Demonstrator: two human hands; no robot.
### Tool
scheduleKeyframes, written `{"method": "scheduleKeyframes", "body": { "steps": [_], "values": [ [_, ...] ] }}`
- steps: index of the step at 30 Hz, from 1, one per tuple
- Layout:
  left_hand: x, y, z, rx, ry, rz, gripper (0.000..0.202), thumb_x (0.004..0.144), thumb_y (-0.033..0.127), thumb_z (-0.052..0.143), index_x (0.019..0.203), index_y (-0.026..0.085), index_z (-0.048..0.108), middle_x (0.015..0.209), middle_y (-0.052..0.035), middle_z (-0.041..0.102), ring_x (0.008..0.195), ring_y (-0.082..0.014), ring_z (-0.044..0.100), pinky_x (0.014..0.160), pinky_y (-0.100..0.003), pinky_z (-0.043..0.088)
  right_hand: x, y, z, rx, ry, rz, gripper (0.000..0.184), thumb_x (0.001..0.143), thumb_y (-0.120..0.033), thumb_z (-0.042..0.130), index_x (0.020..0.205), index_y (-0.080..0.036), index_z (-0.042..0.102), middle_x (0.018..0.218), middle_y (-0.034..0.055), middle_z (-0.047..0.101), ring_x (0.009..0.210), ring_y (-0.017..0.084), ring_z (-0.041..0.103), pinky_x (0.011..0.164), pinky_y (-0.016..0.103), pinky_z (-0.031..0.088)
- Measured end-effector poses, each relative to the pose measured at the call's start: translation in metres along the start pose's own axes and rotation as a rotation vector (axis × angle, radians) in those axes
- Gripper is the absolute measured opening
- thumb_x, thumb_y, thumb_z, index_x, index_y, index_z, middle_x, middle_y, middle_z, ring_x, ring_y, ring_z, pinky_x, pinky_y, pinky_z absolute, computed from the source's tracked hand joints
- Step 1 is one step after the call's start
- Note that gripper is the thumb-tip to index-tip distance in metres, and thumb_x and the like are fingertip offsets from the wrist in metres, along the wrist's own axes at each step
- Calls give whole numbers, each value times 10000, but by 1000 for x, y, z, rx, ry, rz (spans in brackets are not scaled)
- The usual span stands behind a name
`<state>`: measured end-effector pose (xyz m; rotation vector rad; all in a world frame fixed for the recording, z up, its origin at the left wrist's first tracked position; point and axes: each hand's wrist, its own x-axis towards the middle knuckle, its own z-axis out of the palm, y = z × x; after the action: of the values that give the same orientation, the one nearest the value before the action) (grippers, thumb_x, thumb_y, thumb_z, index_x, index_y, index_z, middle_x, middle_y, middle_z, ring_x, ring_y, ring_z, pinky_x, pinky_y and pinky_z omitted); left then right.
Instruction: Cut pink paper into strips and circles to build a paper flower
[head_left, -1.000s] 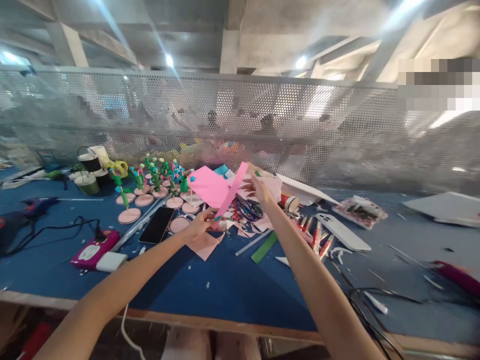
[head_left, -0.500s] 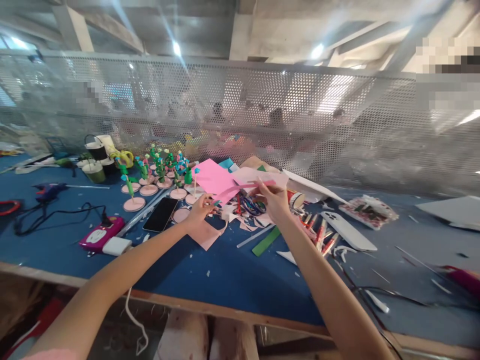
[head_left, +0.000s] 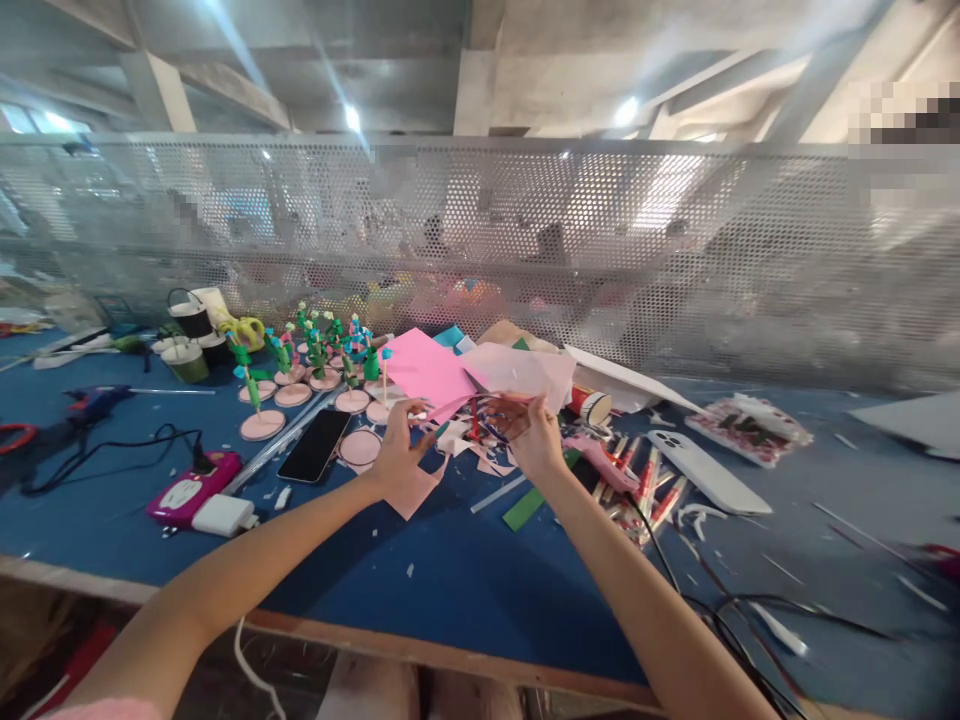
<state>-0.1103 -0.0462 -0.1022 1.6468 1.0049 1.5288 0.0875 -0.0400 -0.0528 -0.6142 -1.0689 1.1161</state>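
Observation:
Over the middle of the table, my right hand (head_left: 534, 438) pinches a narrow pink paper strip (head_left: 453, 407) that stretches toward my left. My left hand (head_left: 397, 455) is close to the strip's other end, thumb and forefinger apart; I see no firm hold there. Behind the hands lie a bright pink sheet (head_left: 424, 368) and a pale pink sheet (head_left: 525, 370). A pale pink paper piece (head_left: 411, 492) rests under my left hand, and a green strip (head_left: 527, 510) is by my right wrist. Small paper scraps (head_left: 491, 462) are scattered between the hands.
Several paper plants on round pink bases (head_left: 262, 425) stand at the left, near a black phone (head_left: 315, 447) and a magenta power strip (head_left: 193, 490). A white phone (head_left: 709, 472), red-and-white sticks (head_left: 646, 478) and black cables (head_left: 810, 605) lie right. A perforated metal screen (head_left: 480, 240) rises behind.
My right hand has come down with the pink strip, which now shows lower and more edge-on. My left hand's thumb and forefinger have spread apart. The view has shifted slightly.

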Motion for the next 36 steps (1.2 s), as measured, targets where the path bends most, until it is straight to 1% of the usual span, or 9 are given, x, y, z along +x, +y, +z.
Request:
{"method": "scheduleKeyframes", "body": {
  "steps": [3, 5, 11, 15, 19, 25, 27, 32, 36],
  "values": [
    [-3, 3, 8, -307, -219, -226, 488, 710, 545, 676, 1014, 171, 598, 1074, -111, 616, 1003, -230, 580, 863, -364, 464, -9, 2, 8, 19, -72, 2, 434, 550, -624, 763, 650, -207, 693, 632, 35, 680, 561, 154, 608, 525, 283, 496],
    [-6, 5, 13, -503, -282, -316, 561, 666, 594, 692, 1034, 177, 618, 1100, -107, 632, 1025, -232, 585, 856, -352, 464, -14, 6, 12, 8, -159, 27, 382, 554, -572, 787, 618, -204, 704, 556, 17, 638, 490, 131, 559, 461, 260, 455],
    [-6, 13, 15, -640, -180, -325, 643, 542, 521, 809, 1058, 183, 629, 1100, -77, 648, 1004, -198, 604, 891, -317, 465, -23, 18, 12, -128, -359, 135, 289, 557, -443, 824, 561, -182, 698, 488, -5, 577, 393, 100, 492, 381, 240, 383],
    [-2, 15, 13, -605, -177, -360, 504, 584, 500, 793, 926, 166, 633, 957, -47, 677, 886, -162, 639, 825, -284, 500, -23, 18, 8, -160, -508, 221, 246, 558, -388, 831, 568, -174, 709, 469, -9, 589, 374, 81, 480, 372, 211, 351],
    [3, 15, 10, -600, -92, -378, 485, 639, 363, 783, 1049, 174, 606, 901, -39, 692, 879, -181, 663, 731, -270, 527, -21, 12, 2, -268, -725, 363, 216, 544, -333, 838, 634, -160, 745, 538, 21, 662, 433, 98, 531, 423, 214, 413],
    [6, 11, 7, -578, -93, -447, 477, 720, 307, 709, 1138, 150, 541, 802, -30, 710, 593, -141, 661, 594, -272, 546, -11, 0, -12, -411, -1042, 604, 427, 504, -435, 837, 798, -132, 771, 528, 16, 660, 403, 74, 507, 393, 174, 385],
    [5, 10, 7, -578, -171, -472, 471, 689, 343, 742, 1063, 150, 531, 740, -16, 706, 507, -137, 640, 511, -259, 538, -7, 1, -17, -345, -928, 532, 494, 557, -545, 778, 814, -124, 768, 512, 14, 640, 371, 55, 465, 360, 166, 344],
    [-2, 9, 9, -550, -491, -589, 512, 623, 414, 793, 919, 161, 460, 647, -12, 697, 370, -115, 573, 376, -214, 484, -3, 13, -18, -282, -304, 224, 474, 692, -529, 701, 1023, -190, 721, 665, 7, 648, 468, 70, 515, 383, 166, 397],
    [-8, 8, 11, -494, -668, -642, 574, 636, 451, 777, 990, 165, 426, 601, -8, 684, 341, -120, 563, 327, -171, 408, -4, 26, -14, -319, -258, 179, 534, 672, -509, 717, 1126, -231, 675, 813, 17, 653, 681, 126, 618, 571, 233, 531]
  ]
}}
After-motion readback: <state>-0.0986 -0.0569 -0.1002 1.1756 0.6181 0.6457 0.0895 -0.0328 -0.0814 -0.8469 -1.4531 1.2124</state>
